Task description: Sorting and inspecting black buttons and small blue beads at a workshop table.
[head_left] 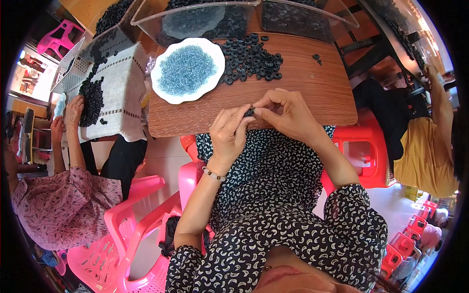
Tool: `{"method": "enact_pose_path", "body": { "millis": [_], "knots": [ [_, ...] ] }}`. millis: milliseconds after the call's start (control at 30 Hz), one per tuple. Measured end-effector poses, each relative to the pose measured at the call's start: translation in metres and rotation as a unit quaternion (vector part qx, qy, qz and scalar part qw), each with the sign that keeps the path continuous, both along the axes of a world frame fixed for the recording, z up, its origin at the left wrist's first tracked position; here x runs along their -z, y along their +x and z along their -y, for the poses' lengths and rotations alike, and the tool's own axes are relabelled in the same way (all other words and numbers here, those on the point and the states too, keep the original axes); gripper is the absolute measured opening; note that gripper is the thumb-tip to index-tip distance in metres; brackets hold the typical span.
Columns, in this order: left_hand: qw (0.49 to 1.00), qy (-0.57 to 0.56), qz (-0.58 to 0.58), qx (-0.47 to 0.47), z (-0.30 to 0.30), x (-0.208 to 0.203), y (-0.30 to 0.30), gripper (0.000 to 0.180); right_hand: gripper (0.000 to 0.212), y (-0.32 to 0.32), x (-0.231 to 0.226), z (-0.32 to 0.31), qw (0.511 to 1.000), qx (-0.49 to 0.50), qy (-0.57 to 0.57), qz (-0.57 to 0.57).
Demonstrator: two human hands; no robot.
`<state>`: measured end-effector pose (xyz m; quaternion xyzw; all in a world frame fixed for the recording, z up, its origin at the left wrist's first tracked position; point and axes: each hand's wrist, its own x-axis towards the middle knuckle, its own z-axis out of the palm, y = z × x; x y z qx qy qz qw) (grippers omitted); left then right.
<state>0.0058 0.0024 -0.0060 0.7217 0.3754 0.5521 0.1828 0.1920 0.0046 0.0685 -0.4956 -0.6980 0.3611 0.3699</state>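
Note:
Above the near edge of the brown wooden table, my left hand (pixel 227 132) pinches a small black plastic part (pixel 249 112) between thumb and fingers. My right hand (pixel 292 116) meets it from the other side, its thumb and forefinger closed at the same part. Whether a smaller piece sits between the right fingertips is too small to tell. Beyond my hands, a white scalloped plate (pixel 161 93) holds many tiny clear-blue pieces. A loose pile of black plastic parts (pixel 251 58) lies right of the plate, partly touching its rim.
Clear plastic bins (pixel 195 27) of black parts stand at the table's far side. Two stray parts (pixel 317 58) lie at the far right of the wooden table (pixel 312 102). On the left, a co-worker's hands (pixel 73 112) are by a cloth-covered table (pixel 122 73). Another person (pixel 422 156) sits at right.

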Motion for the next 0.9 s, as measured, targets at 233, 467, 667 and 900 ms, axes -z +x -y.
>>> {"method": "enact_pose_path", "body": {
  "millis": [233, 467, 667, 900],
  "knots": [
    [0.999, 0.02, -0.026, 0.0, 0.0, 0.005, -0.001, 0.031, 0.012, -0.001, 0.008, -0.002, 0.999, -0.026, -0.018, -0.009],
    [0.998, 0.024, -0.058, 0.004, 0.0, 0.007, -0.002, 0.032, 0.008, -0.007, 0.008, 0.002, 0.997, -0.028, 0.044, 0.057],
    [0.998, 0.027, -0.063, -0.001, 0.001, 0.006, -0.001, 0.032, 0.006, -0.015, 0.011, 0.007, 0.984, -0.009, 0.157, 0.084],
    [0.998, 0.029, -0.051, -0.004, 0.001, 0.006, 0.002, 0.032, 0.005, -0.014, 0.019, 0.006, 0.979, -0.005, 0.186, 0.079]
  ]
}}
